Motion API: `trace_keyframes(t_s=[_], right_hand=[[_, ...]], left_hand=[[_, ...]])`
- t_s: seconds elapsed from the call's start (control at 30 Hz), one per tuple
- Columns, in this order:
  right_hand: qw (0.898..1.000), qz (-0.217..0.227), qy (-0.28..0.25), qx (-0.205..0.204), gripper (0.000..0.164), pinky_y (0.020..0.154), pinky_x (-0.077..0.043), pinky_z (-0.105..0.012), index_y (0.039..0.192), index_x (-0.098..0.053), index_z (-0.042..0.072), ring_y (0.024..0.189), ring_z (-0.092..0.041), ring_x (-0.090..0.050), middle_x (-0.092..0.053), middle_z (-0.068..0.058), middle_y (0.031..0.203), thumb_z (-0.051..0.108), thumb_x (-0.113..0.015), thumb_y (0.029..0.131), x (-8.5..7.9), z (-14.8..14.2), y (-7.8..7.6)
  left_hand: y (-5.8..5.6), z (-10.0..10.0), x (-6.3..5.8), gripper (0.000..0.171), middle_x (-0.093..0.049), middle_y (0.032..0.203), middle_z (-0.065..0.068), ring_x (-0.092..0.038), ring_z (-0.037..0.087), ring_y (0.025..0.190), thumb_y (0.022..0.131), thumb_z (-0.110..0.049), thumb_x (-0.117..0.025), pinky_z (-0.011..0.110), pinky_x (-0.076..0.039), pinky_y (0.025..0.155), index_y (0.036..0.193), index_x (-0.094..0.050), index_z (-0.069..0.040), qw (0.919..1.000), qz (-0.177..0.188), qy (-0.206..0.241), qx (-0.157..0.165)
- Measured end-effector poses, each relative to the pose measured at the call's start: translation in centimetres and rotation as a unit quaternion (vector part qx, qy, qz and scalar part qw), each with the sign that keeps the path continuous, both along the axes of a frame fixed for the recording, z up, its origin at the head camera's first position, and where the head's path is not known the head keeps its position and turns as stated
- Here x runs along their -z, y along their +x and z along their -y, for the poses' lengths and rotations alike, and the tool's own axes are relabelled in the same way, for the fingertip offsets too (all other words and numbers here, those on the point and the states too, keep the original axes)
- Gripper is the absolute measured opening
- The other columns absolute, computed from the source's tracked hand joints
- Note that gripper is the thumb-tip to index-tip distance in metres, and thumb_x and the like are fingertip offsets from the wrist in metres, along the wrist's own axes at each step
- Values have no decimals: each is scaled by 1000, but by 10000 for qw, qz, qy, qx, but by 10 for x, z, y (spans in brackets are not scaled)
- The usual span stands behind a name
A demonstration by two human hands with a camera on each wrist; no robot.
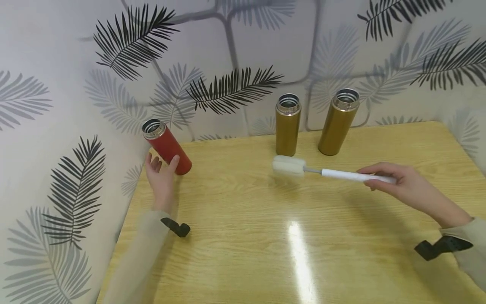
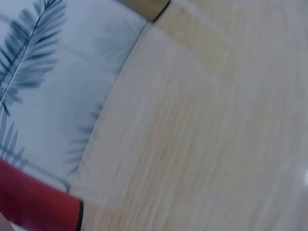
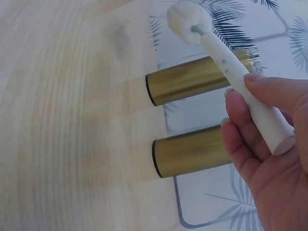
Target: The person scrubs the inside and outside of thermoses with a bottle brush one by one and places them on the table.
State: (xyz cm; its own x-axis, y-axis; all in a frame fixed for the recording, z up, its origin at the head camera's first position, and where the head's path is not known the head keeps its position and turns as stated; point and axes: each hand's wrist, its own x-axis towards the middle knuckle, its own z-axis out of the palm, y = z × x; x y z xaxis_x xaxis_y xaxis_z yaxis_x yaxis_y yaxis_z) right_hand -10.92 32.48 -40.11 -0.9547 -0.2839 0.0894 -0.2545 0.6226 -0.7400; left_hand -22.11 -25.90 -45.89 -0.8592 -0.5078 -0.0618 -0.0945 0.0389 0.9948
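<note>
We find the left hand (image 1: 161, 179) at the table's left edge, fingers spread and relaxed, palm turned toward the red flask (image 1: 167, 147); the thumb tip touches or nearly touches the flask's lower body, and we cannot tell whether there is real contact. The flask leans, open mouth up and to the left toward the wall, base down and right on the table (image 1: 265, 236); its long axis runs diagonally across the fingers, just beyond them. In the left wrist view only the red base (image 2: 33, 204) shows, by the wallpaper. The right hand (image 1: 398, 183) is at the right side, thumb and fingers pinching the rear of the brush (image 1: 334, 173) handle. The brush is held above the table, roughly level, its axis running right to left, and its sponge head (image 1: 288, 166) points toward the red flask, well apart from it. The left hand is by far the nearer to that flask. Beyond the sponge head, two gold flasks (image 1: 287, 125) (image 1: 338, 122) stand upright and open near the wall; the right wrist view shows both behind the handle (image 3: 240, 91).
</note>
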Motion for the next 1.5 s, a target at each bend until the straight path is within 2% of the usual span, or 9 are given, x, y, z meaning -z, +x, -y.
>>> trace_keyframes(t_s=[0.1,0.2,0.37,0.5,0.63,0.93,1.1,1.27,1.5], right_hand=[[9996,177,-42,199,25,66,-48,-20,122,-73,11,80,-4,-65,-76,8,90,8,-73,98,-5,-3,0],[9991,244,-64,348,22,69,-47,-18,120,-73,12,85,-1,-66,-77,7,92,10,-74,98,-12,-8,0],[9943,523,-41,928,23,69,-44,-19,121,-75,14,86,-3,-64,-79,8,94,20,-75,99,-23,-16,3],[9900,696,-232,1202,24,70,-45,-19,122,-73,12,85,-8,-62,-80,5,95,22,-73,100,-27,-21,6],[9881,666,-637,1232,23,73,-47,-14,121,-69,5,88,-7,-65,-80,7,98,15,-72,100,-28,-23,7],[9822,258,-1306,1326,19,79,-53,-11,118,-62,-1,86,-4,-72,-77,14,99,1,-67,100,-25,-32,7],[9801,187,-1248,1533,22,77,-50,-10,121,-64,2,83,-3,-70,-77,12,95,5,-69,100,-27,-37,7],[9777,-41,-1326,1630,24,78,-48,-9,124,-64,2,88,-1,-69,-76,16,102,5,-68,101,-30,-39,6],[9730,-312,-1647,1588,24,83,-50,-8,125,-63,-1,95,-1,-70,-77,13,110,2,-65,101,-35,-39,3]], left_hand=[[16,-16,1,89,-42,153,9,-40,20,140,87,-39,-85,37,-34,117,157,-33,-18,9982,-363,-242,-413],[31,-33,2,75,-47,140,14,-43,26,129,90,-36,-84,44,-35,109,146,-41,-10,9914,-1067,-592,-475],[45,-58,-1,56,-53,129,13,-49,26,118,94,-26,-81,40,-39,98,136,-49,-7,9806,-1768,-839,117],[45,-75,-7,50,-58,123,7,-53,29,114,96,-22,-78,34,-43,95,135,-53,-4,9801,-1685,-670,804],[40,-92,-12,46,-62,125,5,-55,34,119,98,-23,-75,40,-47,97,135,-56,-4,9776,-1364,-554,1502],[19,-134,-17,43,-60,133,22,-57,37,120,100,-22,-74,51,-47,102,138,-59,-8,9519,-1451,-643,2620],[6,-160,-20,47,-62,134,18,-55,43,125,98,-19,-76,52,-46,105,140,-59,-8,9440,-1582,-689,2810],[-9,-189,-22,54,-60,137,6,-52,34,131,96,-21,-78,52,-42,111,145,-55,-13,9402,-1549,-846,2914],[-27,-226,-15,67,-56,145,8,-50,23,134,93,-24,-81,53,-41,113,150,-48,-11,9387,-1349,-801,3071]])
